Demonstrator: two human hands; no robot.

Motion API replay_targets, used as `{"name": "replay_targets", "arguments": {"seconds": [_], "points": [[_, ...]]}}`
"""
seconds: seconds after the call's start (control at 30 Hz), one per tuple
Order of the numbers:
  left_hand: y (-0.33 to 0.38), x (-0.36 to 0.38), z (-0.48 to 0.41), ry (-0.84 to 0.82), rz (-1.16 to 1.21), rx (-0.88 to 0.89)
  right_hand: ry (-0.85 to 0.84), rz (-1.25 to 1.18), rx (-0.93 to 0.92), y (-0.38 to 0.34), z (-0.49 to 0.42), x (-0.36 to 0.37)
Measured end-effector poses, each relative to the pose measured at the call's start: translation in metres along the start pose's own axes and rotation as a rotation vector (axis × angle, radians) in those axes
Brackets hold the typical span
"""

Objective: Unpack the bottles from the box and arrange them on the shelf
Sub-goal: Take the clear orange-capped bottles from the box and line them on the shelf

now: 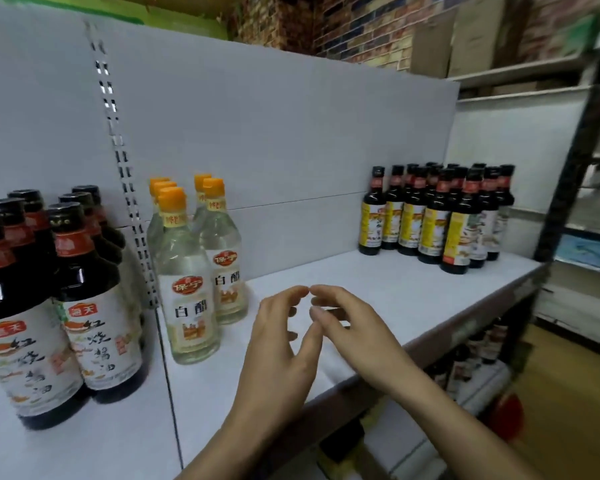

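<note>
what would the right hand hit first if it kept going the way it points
Most likely the left hand: the right hand points leftward and its fingertips seem to meet the left hand's. Past it stand the clear bottles; depth is unclear.

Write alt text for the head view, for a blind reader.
The left hand and right hand hover empty, fingertips meeting, above the white shelf. Left of them stand orange-capped clear bottles, with dark bottles at far left and far right.
</note>
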State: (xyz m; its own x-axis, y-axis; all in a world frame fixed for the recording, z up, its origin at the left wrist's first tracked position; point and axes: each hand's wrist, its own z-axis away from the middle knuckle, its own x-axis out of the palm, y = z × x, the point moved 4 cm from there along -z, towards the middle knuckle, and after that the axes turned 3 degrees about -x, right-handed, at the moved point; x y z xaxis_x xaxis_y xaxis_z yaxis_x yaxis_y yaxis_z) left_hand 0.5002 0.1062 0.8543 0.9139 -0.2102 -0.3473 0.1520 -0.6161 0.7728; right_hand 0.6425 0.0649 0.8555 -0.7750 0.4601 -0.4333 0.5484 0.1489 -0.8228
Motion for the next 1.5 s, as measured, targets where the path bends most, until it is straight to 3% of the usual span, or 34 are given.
{"name": "replay_targets", "arguments": {"seconds": [0.37, 0.77, 1.13, 1.5], "points": [[0.055, 0.184, 0.031, -0.39, 0.24, -0.047, 0.227, 0.065, 0.13, 0.087, 0.095, -0.171], [0.104, 0.355, 0.121, -0.74, 0.199, -0.095, 0.36, 0.153, 0.34, 0.17, 0.237, -0.31], [0.099, 0.437, 0.185, -1.034, 0.231, -0.162, 0.398, 0.076, 0.571, 0.231, 0.314, -0.334], [0.023, 0.498, 0.216, -1.258, 0.202, -0.27, 0.492, 0.051, 0.819, 0.305, 0.35, -0.305]]}}
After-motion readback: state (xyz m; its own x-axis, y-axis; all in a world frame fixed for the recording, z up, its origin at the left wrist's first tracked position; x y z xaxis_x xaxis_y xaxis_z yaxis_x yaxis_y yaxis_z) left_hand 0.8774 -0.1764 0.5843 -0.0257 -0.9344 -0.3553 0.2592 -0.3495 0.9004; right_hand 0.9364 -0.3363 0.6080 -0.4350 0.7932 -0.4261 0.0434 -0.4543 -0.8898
